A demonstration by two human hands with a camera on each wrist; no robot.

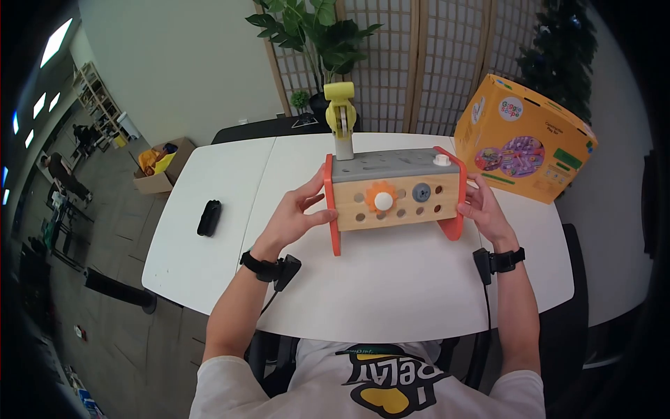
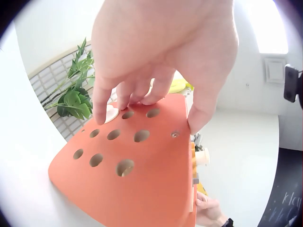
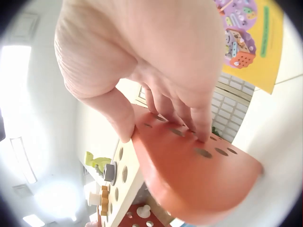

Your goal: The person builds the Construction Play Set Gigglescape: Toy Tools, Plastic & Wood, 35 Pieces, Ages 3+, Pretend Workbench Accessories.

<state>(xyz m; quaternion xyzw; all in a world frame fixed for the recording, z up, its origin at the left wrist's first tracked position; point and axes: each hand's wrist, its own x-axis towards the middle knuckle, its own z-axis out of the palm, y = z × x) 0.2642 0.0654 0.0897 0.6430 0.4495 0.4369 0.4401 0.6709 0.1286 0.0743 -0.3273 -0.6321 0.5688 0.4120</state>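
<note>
A toy workbench with a pale wooden front, grey top and red end panels stands between both hands over the white table. My left hand grips its left red end panel, thumb at the front edge and fingers spread on the holed outer face. On the other side my right hand holds the right red end panel in the same way. The front carries an orange gear with a white knob and a round grey piece. A white peg sits on top at the right.
Behind the workbench's left end rises a yellow-and-grey upright toy piece. An orange product box stands at the back right. To the left, a small black tray lies on the white table; a cardboard box is beyond the edge.
</note>
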